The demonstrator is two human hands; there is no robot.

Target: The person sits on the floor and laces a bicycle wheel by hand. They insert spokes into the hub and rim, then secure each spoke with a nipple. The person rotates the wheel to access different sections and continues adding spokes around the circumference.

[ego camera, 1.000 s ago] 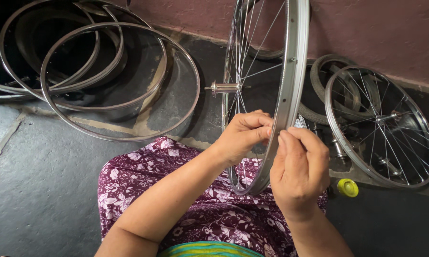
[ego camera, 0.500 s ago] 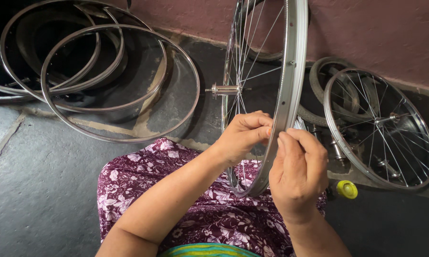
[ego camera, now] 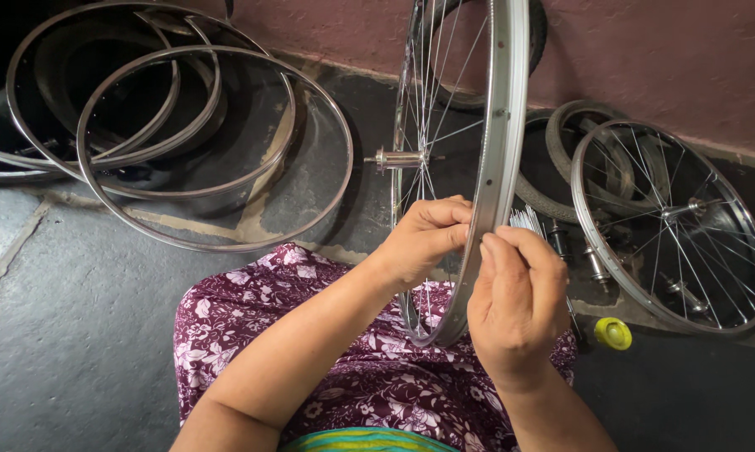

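Note:
A silver spoked bicycle wheel (ego camera: 501,125) stands upright on its edge over my lap, its hub axle (ego camera: 396,159) pointing left. My left hand (ego camera: 423,238) pinches something small at the inner side of the rim, among the spokes. On the rim's outer side, my right hand (ego camera: 518,305) has its fingers closed against the metal, level with the left hand. What the fingertips grip is hidden. My lap is covered in purple flowered cloth (ego camera: 252,322).
Several bare metal rims (ego camera: 214,146) lie stacked on the dark stone floor at the left. A second spoked wheel (ego camera: 675,222) lies flat at the right beside a tyre (ego camera: 561,146) and a bundle of loose spokes (ego camera: 528,220). A small yellow cap (ego camera: 613,333) sits nearby. A pinkish wall runs behind.

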